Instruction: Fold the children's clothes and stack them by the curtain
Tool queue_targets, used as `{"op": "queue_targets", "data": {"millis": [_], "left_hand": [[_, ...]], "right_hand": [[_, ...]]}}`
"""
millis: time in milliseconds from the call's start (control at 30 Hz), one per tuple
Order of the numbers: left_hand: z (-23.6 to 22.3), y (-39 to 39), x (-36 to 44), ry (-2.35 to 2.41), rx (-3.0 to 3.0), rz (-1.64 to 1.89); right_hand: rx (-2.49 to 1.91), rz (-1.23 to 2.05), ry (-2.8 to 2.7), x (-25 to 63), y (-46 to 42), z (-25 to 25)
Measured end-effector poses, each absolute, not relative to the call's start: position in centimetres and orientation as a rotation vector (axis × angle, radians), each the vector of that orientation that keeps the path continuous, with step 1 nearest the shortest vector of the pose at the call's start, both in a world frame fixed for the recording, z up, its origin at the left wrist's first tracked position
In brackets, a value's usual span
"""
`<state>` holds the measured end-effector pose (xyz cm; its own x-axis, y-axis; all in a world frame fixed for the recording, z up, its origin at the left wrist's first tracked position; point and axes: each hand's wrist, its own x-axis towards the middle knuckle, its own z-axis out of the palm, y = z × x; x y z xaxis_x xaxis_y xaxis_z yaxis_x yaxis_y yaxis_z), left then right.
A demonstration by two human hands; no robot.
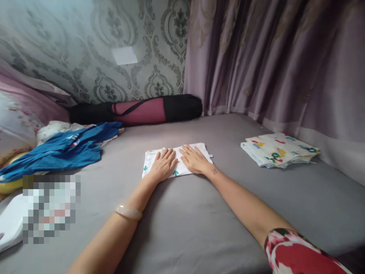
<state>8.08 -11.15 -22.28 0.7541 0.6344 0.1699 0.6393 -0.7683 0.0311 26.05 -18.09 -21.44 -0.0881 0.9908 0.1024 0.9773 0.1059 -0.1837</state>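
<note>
A white cloth with a small green leaf print lies folded into a flat rectangle on the grey bed sheet. My left hand rests palm down on its left half, fingers outstretched. On the right half, my right hand lies flat too, its fingers slightly spread. Neither hand grips the fabric. A small tag sticks out at the cloth's right edge. What lies under my palms is hidden.
Folded printed cloths are stacked at the right, near the curtain. On the left lie a blue garment and a white object beside a blurred patch. A long black and maroon bag lies along the wall.
</note>
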Motion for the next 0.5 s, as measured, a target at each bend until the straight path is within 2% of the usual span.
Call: {"op": "queue_targets", "data": {"millis": [233,500], "left_hand": [[-21.7,-10.7,8.0,-1.031,-2.98,-0.173],[-19.6,-5.9,5.9,-1.326,-2.984,0.052]], "right_hand": [[-1.978,0.341,-2.082,27.1,-17.9,-20.9],[-2.18,0.313,-2.051,30.7,-17.0,-19.8]]}}
